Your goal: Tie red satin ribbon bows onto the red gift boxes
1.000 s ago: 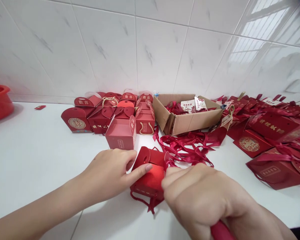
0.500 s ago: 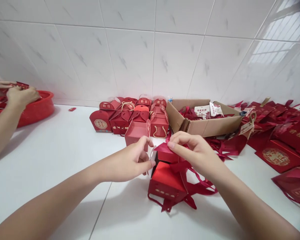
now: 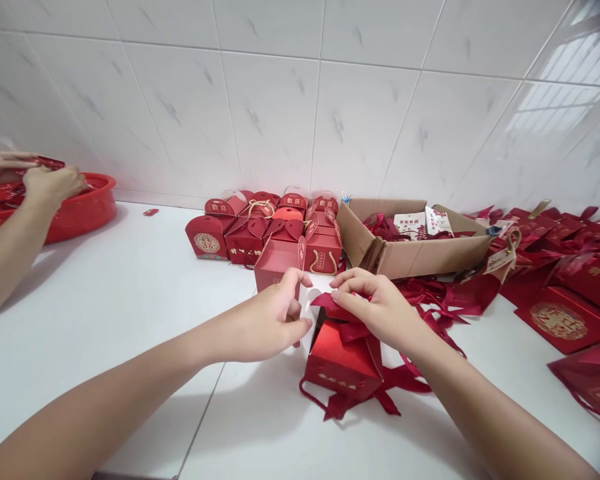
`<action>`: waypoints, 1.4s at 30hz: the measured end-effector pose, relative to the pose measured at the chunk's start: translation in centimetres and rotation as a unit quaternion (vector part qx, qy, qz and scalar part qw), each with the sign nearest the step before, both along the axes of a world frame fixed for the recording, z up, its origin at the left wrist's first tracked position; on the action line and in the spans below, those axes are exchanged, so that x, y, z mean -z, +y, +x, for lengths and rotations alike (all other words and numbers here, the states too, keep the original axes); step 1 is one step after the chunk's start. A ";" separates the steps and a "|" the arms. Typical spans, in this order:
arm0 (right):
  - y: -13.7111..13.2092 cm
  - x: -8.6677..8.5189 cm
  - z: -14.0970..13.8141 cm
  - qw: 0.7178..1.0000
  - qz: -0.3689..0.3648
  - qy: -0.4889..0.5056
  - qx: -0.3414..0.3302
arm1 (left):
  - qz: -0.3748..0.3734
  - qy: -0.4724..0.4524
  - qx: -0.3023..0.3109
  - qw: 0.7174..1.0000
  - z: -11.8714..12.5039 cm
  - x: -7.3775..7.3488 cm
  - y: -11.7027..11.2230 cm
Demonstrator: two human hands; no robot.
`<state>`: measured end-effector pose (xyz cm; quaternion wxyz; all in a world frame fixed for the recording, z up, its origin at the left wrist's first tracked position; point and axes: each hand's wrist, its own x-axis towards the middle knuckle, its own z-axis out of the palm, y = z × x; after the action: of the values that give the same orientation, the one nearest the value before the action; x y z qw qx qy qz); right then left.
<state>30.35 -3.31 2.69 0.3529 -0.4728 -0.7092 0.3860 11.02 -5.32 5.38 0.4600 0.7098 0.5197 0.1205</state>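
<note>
A small red gift box (image 3: 347,357) with gold lettering stands on the white tabletop before me. My left hand (image 3: 286,313) is at its left side, thumb and fingers curled around the raised flap (image 3: 310,313), whose white inner face shows. Over the box top, my right hand (image 3: 373,297) pinches a dark red ribbon (image 3: 324,301) close to that flap's hole. More ribbon and a red cord trail around the base of the box. Part of the lid area is hidden behind my right hand.
Several red gift boxes (image 3: 207,239) stand in rows against the tiled wall. Right of them is a cardboard box (image 3: 420,257) of tags and ribbons. More red boxes (image 3: 560,320) crowd the right. At left, another person's hands (image 3: 55,187) work over a red basin (image 3: 93,210).
My right hand has shifted slightly left with the ribbon, bringing its end nearer the flap. My left hand stays at the flap. The whole view has shifted slightly.
</note>
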 end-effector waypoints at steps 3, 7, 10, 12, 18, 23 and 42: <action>0.0 0.2 0.0 1.000 -0.007 0.009 -0.009 | 0.034 0.023 -0.011 0.999 0.0 0.5 -0.1; -0.1 0.4 -0.1 1.000 -0.020 0.018 -0.017 | 0.060 0.046 -0.016 0.997 0.2 1.1 -0.3; -0.1 0.7 -0.3 1.000 -0.016 0.003 -0.018 | 0.061 0.049 -0.023 0.997 0.4 1.1 -0.5; -0.1 1.0 -0.6 1.000 -0.008 -0.014 -0.027 | 0.054 0.057 -0.014 0.997 0.5 0.7 -0.7; -0.3 1.3 -0.8 0.998 0.004 -0.057 -0.041 | 0.050 0.060 -0.004 0.997 0.1 -0.4 -0.8; -0.6 1.4 -0.9 0.996 0.021 -0.074 -0.038 | 0.041 0.051 0.007 0.998 0.1 0.4 -0.1; -1.0 1.0 -0.4 0.991 0.074 -0.091 -0.067 | -0.056 -0.122 0.044 0.990 0.6 1.5 1.6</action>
<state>29.91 -4.28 1.73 0.2942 -0.4299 -0.7952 0.3102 11.66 -3.68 3.85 0.5639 0.6849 0.4342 0.1564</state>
